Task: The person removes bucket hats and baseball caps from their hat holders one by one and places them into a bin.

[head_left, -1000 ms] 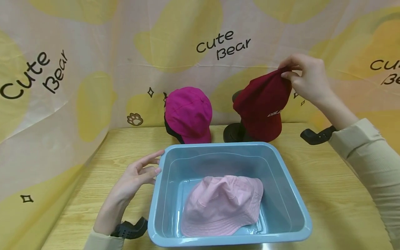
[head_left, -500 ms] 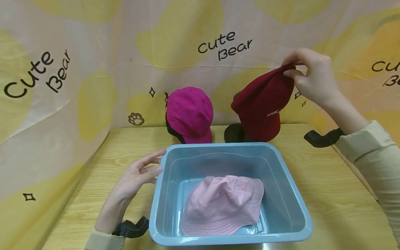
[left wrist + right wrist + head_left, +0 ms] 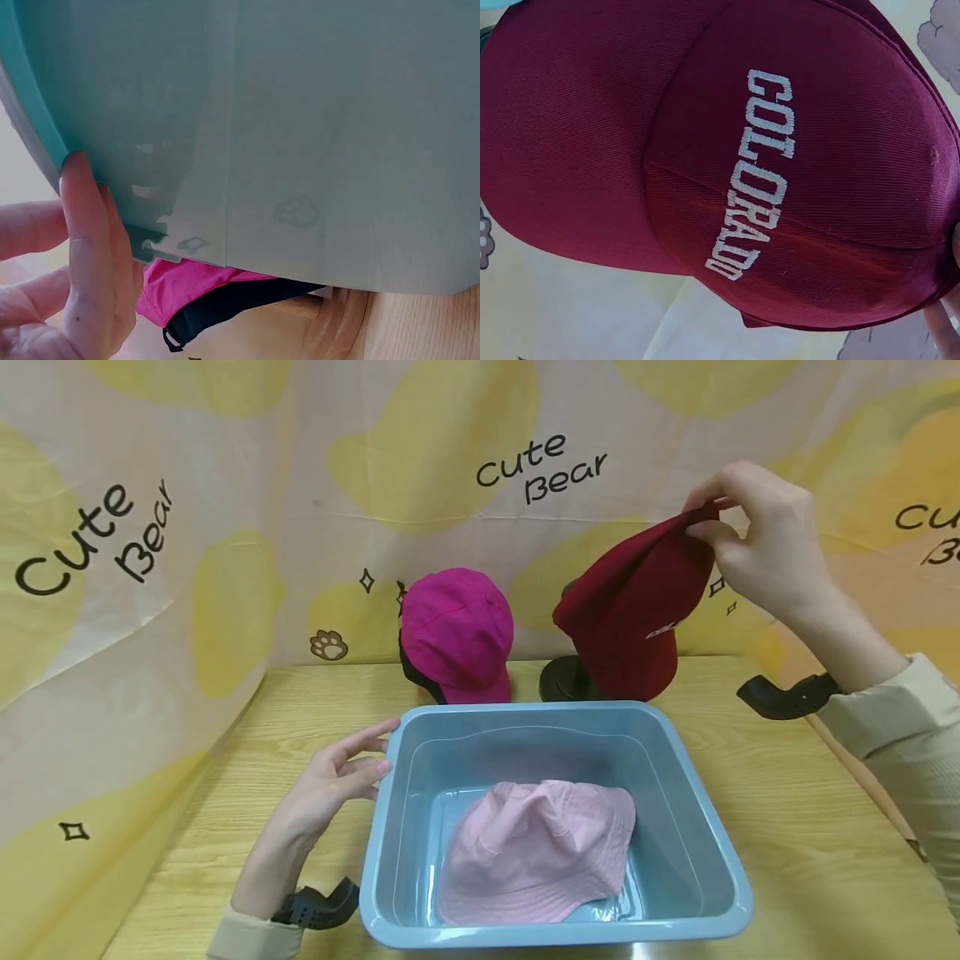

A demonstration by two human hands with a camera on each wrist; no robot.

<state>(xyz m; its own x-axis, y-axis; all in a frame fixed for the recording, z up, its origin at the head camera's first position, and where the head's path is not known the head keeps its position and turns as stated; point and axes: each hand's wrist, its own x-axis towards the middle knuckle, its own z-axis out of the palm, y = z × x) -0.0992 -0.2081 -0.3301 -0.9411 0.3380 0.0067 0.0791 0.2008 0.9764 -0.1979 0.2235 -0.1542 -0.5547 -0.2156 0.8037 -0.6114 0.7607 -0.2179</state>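
My right hand (image 3: 772, 539) pinches the crown of a dark red baseball cap (image 3: 637, 602) between thumb and fingers, and the cap hangs brim down. White letters reading COLORADO (image 3: 754, 176) run across its front in the right wrist view. Behind the cap shows the round black base (image 3: 564, 680) of a stand. My left hand (image 3: 326, 785) touches the left rim of a light blue plastic basin (image 3: 697, 802); in the left wrist view its fingertips (image 3: 75, 169) lie against the rim. A pink bucket hat (image 3: 536, 860) lies inside the basin.
A magenta and black cap (image 3: 457, 631) sits behind the basin, left of the red cap. Everything stands on a wooden table (image 3: 810, 843). A patterned cloth backdrop (image 3: 420, 460) closes off the back and left side.
My right hand has risen slightly and moved right, drawing the red cap's crown up with it. The stand's top, visible earlier, is now mostly hidden. The left hand keeps its place at the rim.
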